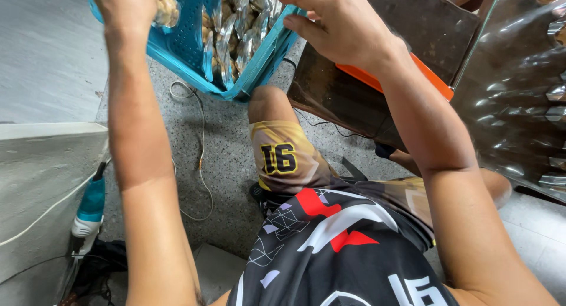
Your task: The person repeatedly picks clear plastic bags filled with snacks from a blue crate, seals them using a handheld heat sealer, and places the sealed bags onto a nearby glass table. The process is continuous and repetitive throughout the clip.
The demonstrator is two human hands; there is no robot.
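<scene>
A turquoise plastic crate [259, 67] sits at the top of the view, filled with several clear packets of brownish food [236, 32]. My left hand [127, 5] is at the crate's left side, closed around one clear packet [167, 8]. My right hand [336, 23] reaches over the crate's right rim with fingers curled; whether it holds something I cannot tell, as the fingertips are cut off by the frame's top edge. My knee [268, 102] is just below the crate.
A dark wooden table [330, 99] with an orange flat thing [430, 76] on it stands to the right. A large clear plastic bag of packets [519, 88] is at far right. A white cable [197, 158] lies on the speckled floor; a teal tool [91, 206] rests at left.
</scene>
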